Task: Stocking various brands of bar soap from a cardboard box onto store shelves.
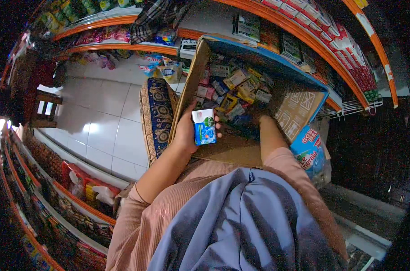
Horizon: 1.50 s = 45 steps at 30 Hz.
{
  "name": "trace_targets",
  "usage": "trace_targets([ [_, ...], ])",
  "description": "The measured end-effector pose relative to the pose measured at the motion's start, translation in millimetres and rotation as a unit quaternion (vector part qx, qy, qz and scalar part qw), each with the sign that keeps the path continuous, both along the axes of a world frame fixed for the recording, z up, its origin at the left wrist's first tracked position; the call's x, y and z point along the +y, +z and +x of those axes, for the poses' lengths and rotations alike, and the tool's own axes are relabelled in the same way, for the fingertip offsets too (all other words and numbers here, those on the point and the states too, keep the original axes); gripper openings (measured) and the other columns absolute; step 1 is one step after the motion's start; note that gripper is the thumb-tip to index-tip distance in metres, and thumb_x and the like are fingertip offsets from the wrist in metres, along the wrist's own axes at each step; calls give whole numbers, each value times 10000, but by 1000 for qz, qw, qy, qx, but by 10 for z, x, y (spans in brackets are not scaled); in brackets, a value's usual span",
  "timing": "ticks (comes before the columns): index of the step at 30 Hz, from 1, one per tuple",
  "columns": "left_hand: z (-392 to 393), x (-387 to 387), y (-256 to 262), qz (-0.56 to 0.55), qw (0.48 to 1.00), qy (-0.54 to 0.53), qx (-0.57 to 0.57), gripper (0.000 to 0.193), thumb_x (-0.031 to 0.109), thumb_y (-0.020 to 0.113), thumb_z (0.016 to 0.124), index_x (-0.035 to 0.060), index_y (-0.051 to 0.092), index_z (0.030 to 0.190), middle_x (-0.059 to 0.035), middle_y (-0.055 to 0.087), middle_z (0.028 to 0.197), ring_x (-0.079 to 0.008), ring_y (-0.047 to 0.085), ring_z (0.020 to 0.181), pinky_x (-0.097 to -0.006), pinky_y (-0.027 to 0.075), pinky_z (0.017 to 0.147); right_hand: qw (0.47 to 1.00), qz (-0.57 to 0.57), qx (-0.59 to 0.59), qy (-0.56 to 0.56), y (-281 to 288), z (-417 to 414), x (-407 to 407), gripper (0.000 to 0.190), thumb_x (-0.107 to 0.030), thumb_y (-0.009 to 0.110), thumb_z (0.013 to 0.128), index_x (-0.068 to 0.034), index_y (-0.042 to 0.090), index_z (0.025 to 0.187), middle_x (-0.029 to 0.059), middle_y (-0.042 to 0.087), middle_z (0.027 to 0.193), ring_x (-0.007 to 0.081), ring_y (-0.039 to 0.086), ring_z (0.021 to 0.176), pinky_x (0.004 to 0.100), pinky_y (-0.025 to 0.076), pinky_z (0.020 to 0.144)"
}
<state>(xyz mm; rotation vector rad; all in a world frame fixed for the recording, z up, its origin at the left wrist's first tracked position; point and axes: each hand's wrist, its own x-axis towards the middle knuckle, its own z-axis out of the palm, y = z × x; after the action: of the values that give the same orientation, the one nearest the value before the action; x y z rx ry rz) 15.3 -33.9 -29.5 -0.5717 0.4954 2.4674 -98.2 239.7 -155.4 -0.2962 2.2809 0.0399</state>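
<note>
My left hand (188, 130) holds a blue and white Dettol soap box (204, 127) upright at the near left edge of an open cardboard box (225, 149). Inside the cardboard box lie many small boxed and wrapped items, among them yellow boxes (247, 90), pink boxes (205, 91) and a white and yellow box (236, 78). My right forearm reaches into the right side of the cardboard box. Only the back of my right hand (264, 119) shows there, in shadow beside the small boxes; its fingers are hidden.
Orange-edged shelves (120, 49) with packets stand behind the box, and red and white boxes (330, 32) fill a shelf at upper right. A patterned cushion (159, 118) lies left of the box on the tiled floor (103, 101). A blue plastic-wrapped pack (309, 155) stands at right.
</note>
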Motion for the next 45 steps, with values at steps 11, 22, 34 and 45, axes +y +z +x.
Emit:
trace_targets([
  [11,-5,9,-57,27,1000,1,-3,523,495,298,869,25,524,903,-109,571,760,-246,563,648,-416,504,593,998,-69,12,0,965,-179,-218,707,-499,627,631,-93,480,1190,120,447,1248,274,443,1112,373,383,900],
  [22,1,43,58,-74,995,-26,64,507,507,434,831,37,512,1002,-104,584,855,-223,589,736,-369,515,650,839,-492,230,-40,1801,249,-547,445,-68,741,539,-92,610,964,78,511,968,217,495,927,314,377,834],
  [34,31,103,140,-236,965,-26,109,507,122,691,694,20,449,1127,-67,580,958,-174,567,840,-290,441,763,793,-547,268,2,1910,485,-821,811,-100,750,523,-99,382,1246,109,444,1172,236,406,1132,337,292,971],
  [45,29,152,149,-263,954,5,142,433,146,647,699,20,473,1075,-82,582,928,-177,564,836,-288,433,758,828,-477,288,65,1984,724,-892,835,-245,771,522,-70,395,1248,111,480,1169,285,404,1090,370,289,953],
])
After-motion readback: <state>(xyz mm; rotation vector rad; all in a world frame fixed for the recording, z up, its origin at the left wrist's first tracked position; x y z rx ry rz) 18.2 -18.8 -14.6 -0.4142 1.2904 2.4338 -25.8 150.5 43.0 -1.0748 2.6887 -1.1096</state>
